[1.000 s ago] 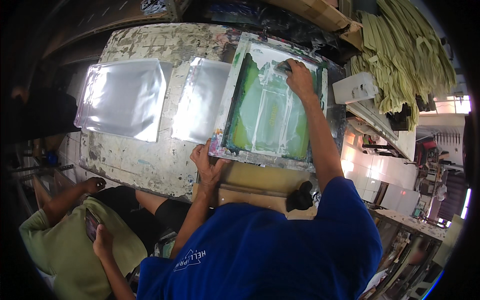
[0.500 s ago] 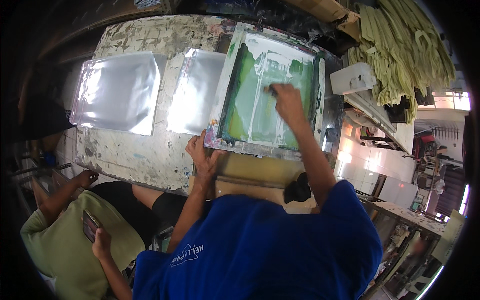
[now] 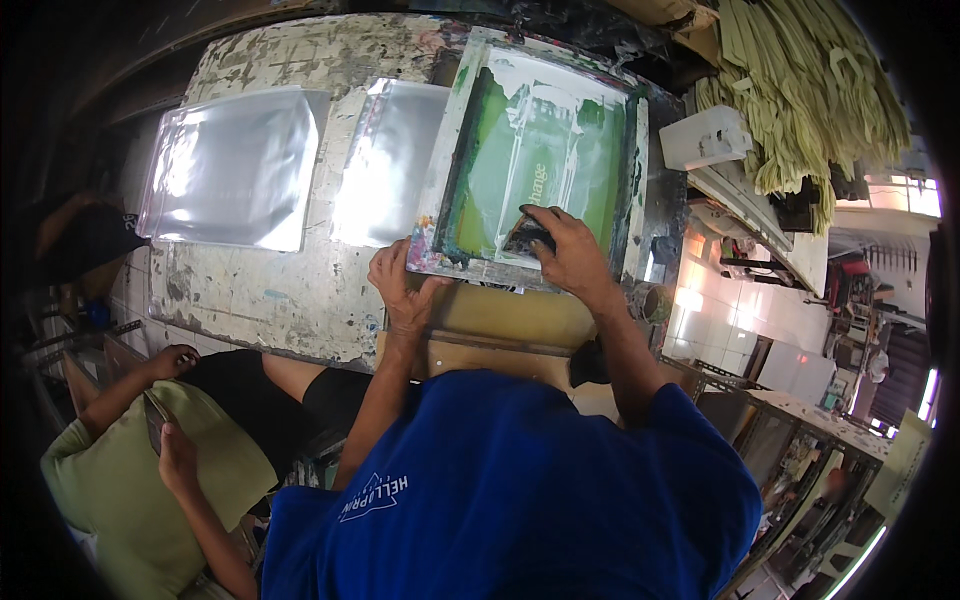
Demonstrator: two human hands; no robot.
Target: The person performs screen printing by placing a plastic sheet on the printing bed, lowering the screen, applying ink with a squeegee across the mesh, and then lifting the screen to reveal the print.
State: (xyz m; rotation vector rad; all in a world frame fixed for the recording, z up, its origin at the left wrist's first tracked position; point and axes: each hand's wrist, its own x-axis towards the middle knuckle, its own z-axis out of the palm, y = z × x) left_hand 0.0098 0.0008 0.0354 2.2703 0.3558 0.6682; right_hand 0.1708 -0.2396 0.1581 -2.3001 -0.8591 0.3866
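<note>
A screen printing frame (image 3: 448, 130) lies tilted on the worktable, its green mesh (image 3: 520, 150) streaked with white ink (image 3: 530, 75). My right hand (image 3: 580, 258) grips a small dark squeegee (image 3: 528, 236) at the near end of the mesh, just inside the frame's near bar. Pale lettering shows on the mesh beyond the squeegee. My left hand (image 3: 404, 292) is closed on the frame's near left corner, fingers at its left side and thumb along the near edge. Clear plastic sheets (image 3: 385, 165) lie partly under the frame's left side.
Another stack of clear plastic sheets (image 3: 235, 170) lies at left on the paint-stained table (image 3: 270, 300). A white plastic container (image 3: 706, 138) stands right of the frame, below hanging yellow-green strips (image 3: 800, 90). A person in a green shirt (image 3: 150, 480) sits at lower left, holding a phone.
My right hand has drawn the squeegee toward me, from mid-mesh to its near end, uncovering lettering. My left hand stays on the frame corner. The seated person's phone has turned edge-on.
</note>
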